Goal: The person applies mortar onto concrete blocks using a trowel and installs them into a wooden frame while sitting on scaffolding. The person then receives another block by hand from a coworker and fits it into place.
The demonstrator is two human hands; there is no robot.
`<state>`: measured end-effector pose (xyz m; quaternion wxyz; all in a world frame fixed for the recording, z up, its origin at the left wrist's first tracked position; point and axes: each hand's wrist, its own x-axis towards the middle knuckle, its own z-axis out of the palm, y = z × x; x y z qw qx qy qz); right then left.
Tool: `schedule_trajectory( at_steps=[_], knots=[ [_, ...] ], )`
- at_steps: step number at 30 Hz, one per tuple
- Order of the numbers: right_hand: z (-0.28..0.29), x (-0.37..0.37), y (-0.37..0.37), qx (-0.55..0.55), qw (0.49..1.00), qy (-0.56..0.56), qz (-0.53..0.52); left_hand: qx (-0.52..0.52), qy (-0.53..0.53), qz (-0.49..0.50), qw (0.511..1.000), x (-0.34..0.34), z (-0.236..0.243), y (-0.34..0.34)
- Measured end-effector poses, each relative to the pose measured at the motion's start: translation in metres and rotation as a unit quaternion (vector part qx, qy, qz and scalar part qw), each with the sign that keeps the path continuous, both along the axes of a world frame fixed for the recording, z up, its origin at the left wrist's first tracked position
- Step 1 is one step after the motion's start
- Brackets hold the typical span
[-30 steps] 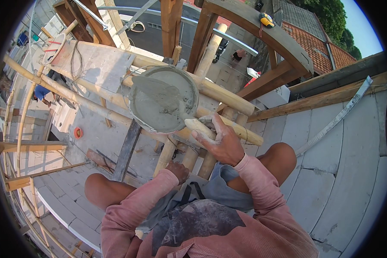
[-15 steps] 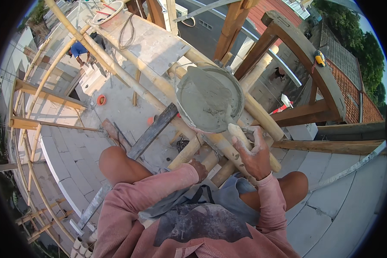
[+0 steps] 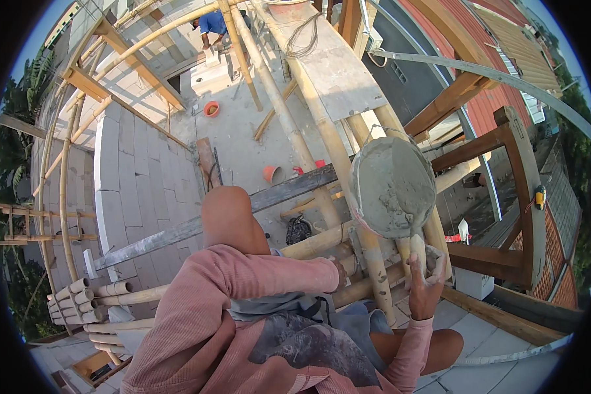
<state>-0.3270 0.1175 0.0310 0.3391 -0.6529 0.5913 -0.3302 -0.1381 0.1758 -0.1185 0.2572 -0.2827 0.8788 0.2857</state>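
My right hand (image 3: 427, 285) has its thumb and fingers closed round the pale, mortar-smeared handle of a trowel (image 3: 416, 251). The trowel's blade end goes into the wet grey mortar (image 3: 391, 187), where it is mostly covered. A round bucket (image 3: 356, 207) holds the mortar and sits on the bamboo poles, its wire handle raised at the far side. My left hand (image 3: 339, 274), partly hidden by the pink sleeve, is curled on a bamboo pole (image 3: 318, 241) left of the bucket.
Bamboo poles and a grey plank (image 3: 262, 203) cross below me. A board platform (image 3: 345, 82) lies beyond the bucket. Dark timber frames (image 3: 522, 197) stand right, with a yellow tool (image 3: 540, 197) on one. Far below, a person in blue (image 3: 212, 23) bends near an orange bucket (image 3: 211, 109).
The view has swung left, so the bucket and both hands appear farther right. My right hand stays on the trowel handle, and my left hand stays by the bamboo poles.
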Motion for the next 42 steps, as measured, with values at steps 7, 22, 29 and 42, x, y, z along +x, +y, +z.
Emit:
schedule_trajectory(
  at_steps=[7,22,29,42],
  knots=[
    [-0.002,-0.005,-0.001,0.023,0.999,0.023,-0.002,0.015,-0.061,-0.017,0.998,-0.008,0.018,-0.008],
    [0.007,0.002,0.004,0.002,1.000,0.017,-0.001,-0.040,0.038,-0.017,0.998,0.004,-0.007,0.004],
    [0.016,0.008,0.006,0.031,0.999,-0.030,-0.019,-0.034,0.018,-0.044,0.998,0.004,-0.005,0.004],
    [0.034,0.011,0.008,0.022,0.999,-0.022,-0.023,0.006,0.057,-0.036,0.998,0.005,0.003,0.001]
  ],
)
